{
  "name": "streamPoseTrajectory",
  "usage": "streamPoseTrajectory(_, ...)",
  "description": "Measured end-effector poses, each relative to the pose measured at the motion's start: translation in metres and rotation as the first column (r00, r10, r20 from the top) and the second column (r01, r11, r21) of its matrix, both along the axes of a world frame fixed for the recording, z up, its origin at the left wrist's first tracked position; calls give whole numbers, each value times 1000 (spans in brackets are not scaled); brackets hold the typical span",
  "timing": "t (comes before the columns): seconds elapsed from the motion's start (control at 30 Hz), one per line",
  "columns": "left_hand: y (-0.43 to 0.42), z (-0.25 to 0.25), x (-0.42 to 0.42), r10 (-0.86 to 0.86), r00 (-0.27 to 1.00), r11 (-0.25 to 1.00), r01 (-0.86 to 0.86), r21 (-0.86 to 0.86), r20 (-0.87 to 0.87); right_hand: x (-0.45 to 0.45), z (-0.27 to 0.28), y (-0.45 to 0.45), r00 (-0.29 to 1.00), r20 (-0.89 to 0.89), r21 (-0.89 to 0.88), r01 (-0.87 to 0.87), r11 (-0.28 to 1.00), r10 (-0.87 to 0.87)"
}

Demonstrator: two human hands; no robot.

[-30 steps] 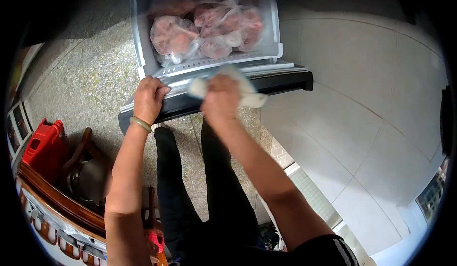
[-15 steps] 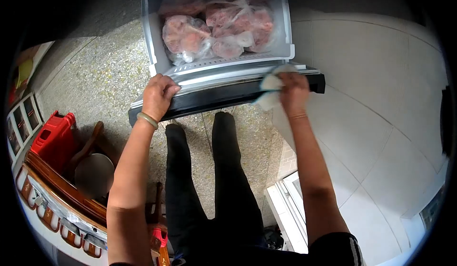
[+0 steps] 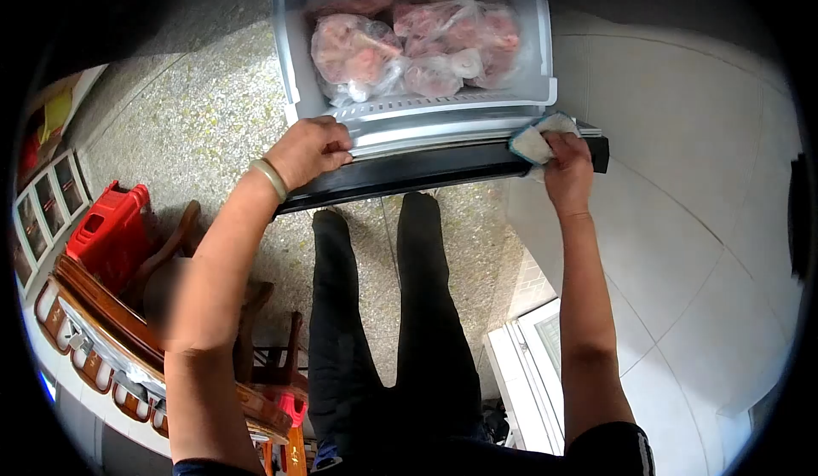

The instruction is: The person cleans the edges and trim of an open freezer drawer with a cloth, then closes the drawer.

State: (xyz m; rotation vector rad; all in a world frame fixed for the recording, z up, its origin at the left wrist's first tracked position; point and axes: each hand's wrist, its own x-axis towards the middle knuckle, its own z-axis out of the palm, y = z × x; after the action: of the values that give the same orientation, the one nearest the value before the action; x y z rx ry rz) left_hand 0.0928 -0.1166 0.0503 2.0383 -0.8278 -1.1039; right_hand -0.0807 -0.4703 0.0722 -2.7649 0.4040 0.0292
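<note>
A freezer drawer stands pulled out, with a dark front panel facing me. Inside lie several clear plastic bags of frozen meat. My left hand grips the top edge of the drawer front near its left end, fingers curled over the rim. In my right hand is a white cloth with a blue-green border, pressed on the top edge of the front near its right end. Part of the cloth is hidden behind my fingers.
My legs stand just before the drawer on a speckled floor. At the left are a red plastic case and wooden furniture. A pale tiled wall runs along the right, with a white-framed object low beside it.
My right hand has moved the cloth right along the drawer front. The left hand has shifted slightly right, its wrist more bent. The whole view has shifted a little.
</note>
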Motion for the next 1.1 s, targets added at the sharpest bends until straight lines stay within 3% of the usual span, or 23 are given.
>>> streamPoseTrajectory(0.1,3,-5,-2,-3,1000,1000,3,-25,30,10,-7,42,987,66,-33,-145,989,147)
streamPoseTrajectory(0.2,7,-12,-3,4,993,990,12,-139,115,26,-13,111,979,-30,-7,-201,979,201)
streamPoseTrajectory(0.3,8,-14,-8,63,997,991,-56,-120,51,53,-12,193,960,-47,208,-262,942,277)
streamPoseTrajectory(0.37,18,-20,-14,264,943,954,-224,-200,205,69,-13,240,969,1,220,-242,945,248)
streamPoseTrajectory(0.4,28,-14,-17,312,895,945,-257,-202,320,74,-14,250,943,-31,221,-316,922,331)
streamPoseTrajectory(0.43,34,-3,-21,426,855,903,-421,-81,295,75,-12,252,911,-69,228,-382,896,407)
streamPoseTrajectory(0.5,56,5,-30,375,751,899,-438,-15,544,69,-6,231,930,-55,223,-344,912,364)
streamPoseTrajectory(0.57,73,5,-39,257,708,908,-411,87,658,59,-5,199,944,-42,220,-310,925,327)
streamPoseTrajectory(0.63,79,-3,-52,315,701,848,-511,143,639,36,-19,150,980,61,76,-191,979,187)
streamPoseTrajectory(0.67,77,-11,-56,314,703,848,-510,144,638,22,-25,122,989,39,-27,-140,990,141)
streamPoseTrajectory(0.73,86,-22,-61,482,687,770,-629,112,543,4,-24,52,993,59,-178,-86,980,98)
streamPoseTrajectory(0.8,90,-25,-62,539,655,709,-692,135,530,-10,-21,-20,1000,-18,-177,-28,984,25)
streamPoseTrajectory(0.83,96,-29,-62,595,635,680,-725,113,492,-14,-20,-45,998,-35,-333,-63,941,54)
streamPoseTrajectory(0.9,102,-28,-61,686,627,638,-762,110,368,-8,-16,-49,997,15,-305,80,949,-80)
streamPoseTrajectory(0.93,103,-28,-60,787,579,571,-815,104,215,-6,-17,-37,997,18,-292,76,953,-74)
streamPoseTrajectory(1.0,109,-33,-60,824,549,545,-836,71,144,-2,-18,2,999,30,-379,-24,925,38)
streamPoseTrajectory(1.03,111,-34,-60,836,537,535,-843,51,114,1,-20,26,993,99,-295,-38,955,70)
streamPoseTrajectory(1.07,113,-36,-60,839,532,529,-847,52,113,5,-17,54,999,0,-238,-44,970,45)
streamPoseTrajectory(1.1,115,-38,-60,858,506,506,-862,29,87,10,-22,80,992,76,-147,-89,985,101)
